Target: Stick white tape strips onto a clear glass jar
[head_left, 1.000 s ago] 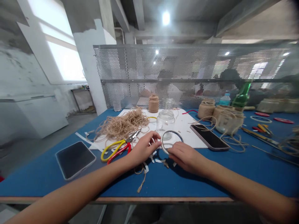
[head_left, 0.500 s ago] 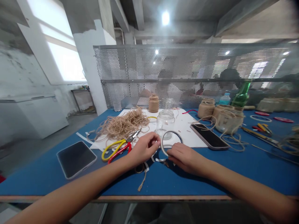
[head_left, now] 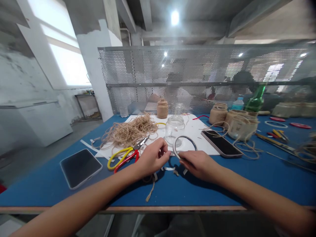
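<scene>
My right hand is closed around the lower edge of a thin roll of tape, a pale ring with a dark inner side, held upright above the table. To its left, my left hand has its thumb and fingers drawn together near the roll's edge; what lies between them, if anything, is too small to make out. Behind the roll a clear glass jar stands on white paper. Scissors with one yellow and one red handle lie beside my left hand, blades against a heap of jute twine.
A dark tablet lies at the left and a phone at the right. Twine-wrapped jars and a green bottle stand behind the phone. Scraps of paper and twine lie below my hands. A perforated metal screen closes off the back.
My right hand has shifted slightly to the right with the tape roll, widening the gap to my left hand. The left thumb is stretched a little farther forward.
</scene>
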`<state>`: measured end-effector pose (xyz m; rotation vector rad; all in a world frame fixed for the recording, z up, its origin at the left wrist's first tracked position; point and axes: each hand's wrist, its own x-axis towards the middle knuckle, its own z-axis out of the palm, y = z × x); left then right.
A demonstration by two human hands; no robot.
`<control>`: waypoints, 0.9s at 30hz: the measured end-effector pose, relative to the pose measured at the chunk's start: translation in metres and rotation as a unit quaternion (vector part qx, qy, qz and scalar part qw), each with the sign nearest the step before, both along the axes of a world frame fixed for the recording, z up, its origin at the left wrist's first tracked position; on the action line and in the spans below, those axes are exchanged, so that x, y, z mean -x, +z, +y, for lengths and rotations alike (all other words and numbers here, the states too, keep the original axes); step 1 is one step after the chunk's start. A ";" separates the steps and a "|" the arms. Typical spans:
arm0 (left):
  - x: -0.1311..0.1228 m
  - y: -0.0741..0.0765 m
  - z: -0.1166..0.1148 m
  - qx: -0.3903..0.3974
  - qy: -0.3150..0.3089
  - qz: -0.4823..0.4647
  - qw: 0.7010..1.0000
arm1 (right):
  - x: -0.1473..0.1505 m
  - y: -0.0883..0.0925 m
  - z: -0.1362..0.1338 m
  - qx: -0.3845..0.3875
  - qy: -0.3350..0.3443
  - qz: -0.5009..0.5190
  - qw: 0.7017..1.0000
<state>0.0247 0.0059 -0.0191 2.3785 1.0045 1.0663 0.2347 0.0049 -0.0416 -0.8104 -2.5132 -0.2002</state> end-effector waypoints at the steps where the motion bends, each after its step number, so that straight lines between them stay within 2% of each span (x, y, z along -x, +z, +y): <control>1: 0.000 0.001 -0.001 -0.003 -0.002 -0.009 1.000 | 0.000 0.000 0.000 -0.007 -0.017 0.000 1.000; 5: -0.003 0.009 0.001 0.011 -0.004 -0.067 0.998 | -0.005 0.009 0.003 -0.044 -0.092 0.024 0.994; 10: -0.010 0.026 0.026 0.102 0.027 -0.137 0.985 | -0.024 0.040 0.013 -0.105 -0.147 0.049 0.982; 13: -0.017 0.033 0.047 0.089 0.050 -0.120 0.988 | -0.038 0.061 0.028 -0.104 -0.202 -0.003 0.974; 16: -0.024 0.033 0.063 0.057 0.095 -0.108 0.988 | -0.048 0.074 0.048 -0.115 -0.247 -0.057 0.961; 18: -0.028 0.031 0.070 0.044 0.111 -0.107 0.987 | -0.051 0.077 0.059 -0.121 -0.258 -0.089 0.954; 21: -0.028 0.027 0.077 0.028 0.101 -0.101 0.989 | -0.051 0.074 0.068 -0.146 -0.253 -0.115 0.949; 27: -0.025 0.020 0.081 -0.035 0.062 -0.086 0.994 | -0.045 0.060 0.070 -0.174 -0.273 -0.076 0.943</control>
